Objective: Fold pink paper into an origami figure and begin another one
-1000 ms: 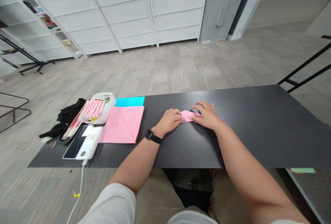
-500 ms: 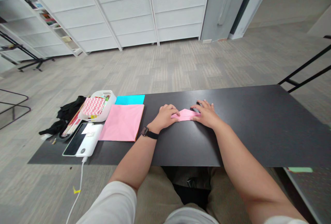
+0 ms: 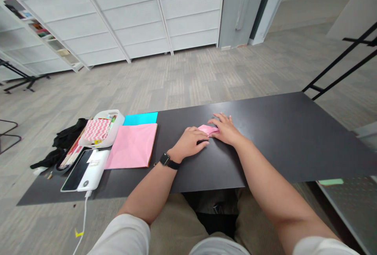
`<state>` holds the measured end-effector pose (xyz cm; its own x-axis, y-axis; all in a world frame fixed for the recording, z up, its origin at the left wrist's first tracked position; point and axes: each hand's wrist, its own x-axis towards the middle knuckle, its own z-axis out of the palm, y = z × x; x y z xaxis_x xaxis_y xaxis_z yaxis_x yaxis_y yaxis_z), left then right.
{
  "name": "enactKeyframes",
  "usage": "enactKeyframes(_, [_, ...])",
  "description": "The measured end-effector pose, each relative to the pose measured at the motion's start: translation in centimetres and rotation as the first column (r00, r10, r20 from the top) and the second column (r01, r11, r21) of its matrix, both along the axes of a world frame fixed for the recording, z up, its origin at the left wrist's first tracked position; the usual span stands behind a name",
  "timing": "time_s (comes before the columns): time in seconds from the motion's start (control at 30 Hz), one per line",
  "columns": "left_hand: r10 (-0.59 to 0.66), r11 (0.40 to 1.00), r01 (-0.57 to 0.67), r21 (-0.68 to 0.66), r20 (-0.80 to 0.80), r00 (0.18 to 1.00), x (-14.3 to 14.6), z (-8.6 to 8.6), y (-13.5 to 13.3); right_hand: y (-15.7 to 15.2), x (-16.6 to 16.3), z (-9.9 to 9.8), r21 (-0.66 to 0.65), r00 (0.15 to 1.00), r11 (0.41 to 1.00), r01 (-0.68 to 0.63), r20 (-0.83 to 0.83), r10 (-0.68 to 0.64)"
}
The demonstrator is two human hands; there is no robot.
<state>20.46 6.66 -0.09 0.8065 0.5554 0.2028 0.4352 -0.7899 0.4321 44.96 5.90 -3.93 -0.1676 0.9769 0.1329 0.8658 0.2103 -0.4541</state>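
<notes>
A small folded piece of pink origami paper (image 3: 207, 130) lies on the dark table between my two hands, with both ends covered. My left hand (image 3: 193, 142), with a black watch on its wrist, has its fingers bent over the left part of the paper and its thumb along the near side. At the right end, my right hand (image 3: 224, 129) pinches the paper between thumb and forefinger, while its other fingers spread out beyond it. Left of my hands lies a stack of pink paper sheets (image 3: 132, 146), partly over a blue sheet (image 3: 140, 119).
A white basket (image 3: 118, 123) holding a pink zigzag-patterned packet (image 3: 96, 129) stands at the table's left. Near it lie a phone (image 3: 77, 170), a white power bank (image 3: 93, 170) with a cable, and black cloth (image 3: 69, 135). The dark table (image 3: 279, 137) extends to the right.
My left hand has shifted over the paper, covering more of its left part, and its thumb now sits apart from the fingers. The view has turned slightly right.
</notes>
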Motion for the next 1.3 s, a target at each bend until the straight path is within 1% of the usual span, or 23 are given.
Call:
enactKeyframes(0.13, [0.036,0.999,-0.036,-0.005,-0.01,0.999,-0.1,-0.4,0.1,-0.1,0.0,0.1,0.013,0.999,0.999,-0.048,-0.009,0.048])
enactKeyframes(0.23, [0.057,0.998,-0.057,-0.005,-0.023,0.998,-0.1,-0.4,0.0,-0.3,0.1,0.3,0.001,0.998,0.998,-0.055,-0.005,0.055])
enactKeyframes(0.33, [0.075,0.997,-0.075,0.019,-0.038,0.996,0.1,-0.3,-0.3,-0.6,0.2,0.4,-0.023,0.999,0.999,-0.036,0.004,0.036])
enactKeyframes(0.43, [0.089,0.994,-0.084,0.074,-0.074,0.993,0.6,-0.2,-0.9,-0.9,-0.1,1.0,-0.049,1.0,0.999,-0.002,0.026,0.004])
enactKeyframes(0.53, [0.09,0.99,-0.075,0.117,-0.125,0.988,1.0,0.0,-1.7,-1.1,-0.9,1.9,-0.093,0.997,0.995,0.039,0.063,-0.033])
enactKeyframes(0.63, [0.084,0.99,-0.065,0.124,-0.155,0.984,1.0,0.4,-2.8,-1.8,-1.6,2.9,-0.142,0.992,0.988,0.057,0.119,-0.04])
enactKeyframes(0.73, [0.094,0.99,-0.076,0.119,-0.149,0.984,0.3,0.6,-4.7,-3.5,-1.9,3.6,-0.156,0.985,0.987,0.032,0.171,-0.005])
enactKeyframes(0.8, [0.106,0.99,-0.091,0.11,-0.134,0.985,-0.3,0.5,-6.3,-5.3,-2.1,3.7,-0.136,0.981,0.991,0.001,0.19,0.025])
enactKeyframes(0.97, [0.163,0.984,-0.156,0.091,-0.082,0.983,-1.3,-0.6,-9.5,-10.0,-3.0,3.5,-0.001,0.969,0.991,-0.135,0.208,0.132])
enactKeyframes(1.1, [0.213,0.973,-0.205,0.108,-0.074,0.974,-1.4,-1.2,-10.4,-12.2,-3.6,3.0,0.047,0.958,0.976,-0.215,0.205,0.201])
enactKeyframes(1.3, [0.243,0.963,-0.232,0.134,-0.066,0.968,-1.5,-0.8,-10.9,-13.5,-3.7,3.0,0.062,0.941,0.962,-0.266,0.232,0.245])
